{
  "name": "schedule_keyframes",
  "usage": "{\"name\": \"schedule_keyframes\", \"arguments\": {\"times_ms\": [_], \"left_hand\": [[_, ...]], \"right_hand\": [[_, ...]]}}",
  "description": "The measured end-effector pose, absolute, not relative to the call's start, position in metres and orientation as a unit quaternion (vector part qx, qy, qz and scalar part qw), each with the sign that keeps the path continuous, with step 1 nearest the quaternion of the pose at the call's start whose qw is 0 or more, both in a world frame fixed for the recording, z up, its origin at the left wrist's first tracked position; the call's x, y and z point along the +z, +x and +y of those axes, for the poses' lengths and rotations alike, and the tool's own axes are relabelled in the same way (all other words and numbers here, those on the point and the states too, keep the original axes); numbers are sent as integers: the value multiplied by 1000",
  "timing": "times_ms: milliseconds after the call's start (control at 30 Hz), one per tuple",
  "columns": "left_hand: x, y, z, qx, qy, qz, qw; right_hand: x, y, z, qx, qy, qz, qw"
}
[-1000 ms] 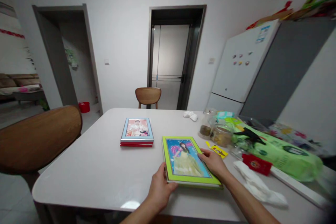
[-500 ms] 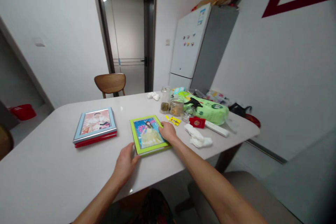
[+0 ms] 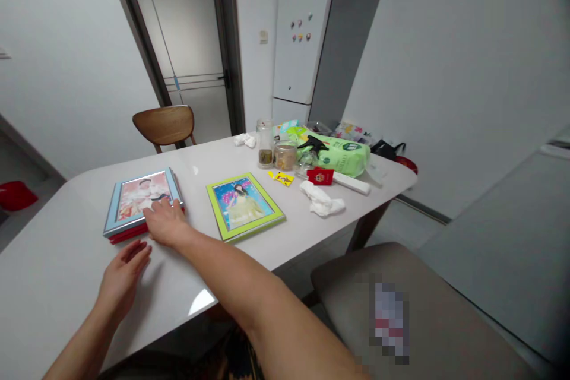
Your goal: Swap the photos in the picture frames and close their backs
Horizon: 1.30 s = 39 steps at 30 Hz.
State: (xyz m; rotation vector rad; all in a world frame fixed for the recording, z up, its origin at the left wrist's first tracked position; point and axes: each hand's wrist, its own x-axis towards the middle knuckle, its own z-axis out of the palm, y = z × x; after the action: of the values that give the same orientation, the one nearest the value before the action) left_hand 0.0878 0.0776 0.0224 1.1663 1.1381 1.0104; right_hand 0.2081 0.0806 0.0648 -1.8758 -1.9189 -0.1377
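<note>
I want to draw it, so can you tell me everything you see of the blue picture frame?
The blue picture frame is rectangular, with a light blue border and a shiny, silvery near edge that looks like metal or plastic. Its picture shows someone in pale clothes against pink. It lies face up on something red, on the white table. The right hand is at its near right corner, covering part of it; the left hand is in front of it.
</note>
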Motion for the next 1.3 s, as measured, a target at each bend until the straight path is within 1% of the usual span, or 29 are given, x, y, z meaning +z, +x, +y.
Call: {"name": "schedule_keyframes", "arguments": {"times_ms": [133,267,400,467,533,600,667,733,800,867,967,1067,1133,1167,1233,1300], "left_hand": [[28,82,75,453,430,466,627],[35,82,68,486,377,410,673],[47,83,47,576,344,358,649],[54,79,31,598,376,354,612],[59,72,14,591,456,386,542],[61,61,-4,558,556,411,459],[59,50,-21,514,675,384,364],[55,40,-34,465,792,311,245],[48,33,-44,415,867,245,129],[41,29,-52,366,902,224,58],[34,28,-58,288,927,241,19],[30,31,-62,228,939,258,4],[28,33,-63,207,941,266,0],[27,34,-64,203,942,269,0],[25,35,-64,201,941,273,6],[22,36,-63,199,941,273,16]], "right_hand": [[66,204,76,-60,-659,-718,215],[73,190,47,-72,-631,-739,224],[74,178,9,-55,-600,-756,255],[76,178,-6,61,-583,-732,347],[81,180,-15,215,-553,-668,449],[89,182,-23,355,-514,-566,538],[96,182,-31,454,-463,-466,602],[99,183,-41,518,-423,-398,629],[96,186,-50,564,-416,-356,618],[88,191,-58,591,-435,-335,590],[72,200,-63,608,-454,-347,550],[57,207,-60,591,-479,-393,517],[47,212,-55,538,-531,-436,488],[43,215,-53,490,-574,-461,467],[34,219,-48,361,-668,-512,402],[27,222,-45,237,-726,-559,324]]}}
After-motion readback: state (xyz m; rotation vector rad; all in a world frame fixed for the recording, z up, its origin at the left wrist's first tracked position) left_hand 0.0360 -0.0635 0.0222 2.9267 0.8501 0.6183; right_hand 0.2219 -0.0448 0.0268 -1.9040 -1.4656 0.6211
